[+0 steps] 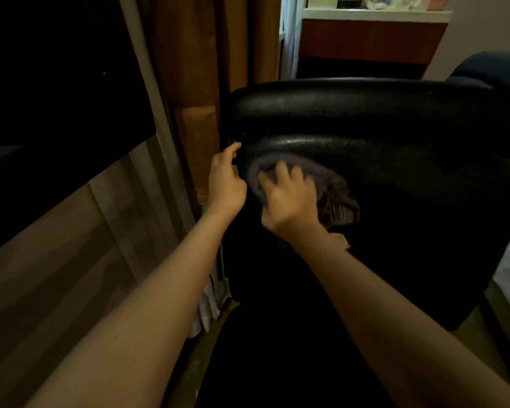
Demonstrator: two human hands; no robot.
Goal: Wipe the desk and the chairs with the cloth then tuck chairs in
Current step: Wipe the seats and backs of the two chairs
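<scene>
Head cam, the only view here: right hand (289,198) is flat on the cloth (330,184), fingers spread wide and pressing it onto the black chair (365,113). Most of the cloth bunches out past the knuckles and off the little-finger side, so it's pinned rather than gripped. Left hand (226,184) sits just beside the thumb side of the right one, index finger pointing at the chair's edge and the rest loosely curled, holding nothing. I can't tell if that fingertip actually touches. I'd say we're mid-wipe on the chair's padding. What could go wrong: with only a flat palm on it, the cloth could skid or fold under on that slick leather and miss patches, and if nothing braces the chair, a hard push might shove it away. Around it: a brown curtain (189,83) hangs right beyond the left fingers, close enough to snag on a wide stroke. Another chair (495,69) and a counter (374,14) sit well beyond the fingertips.
</scene>
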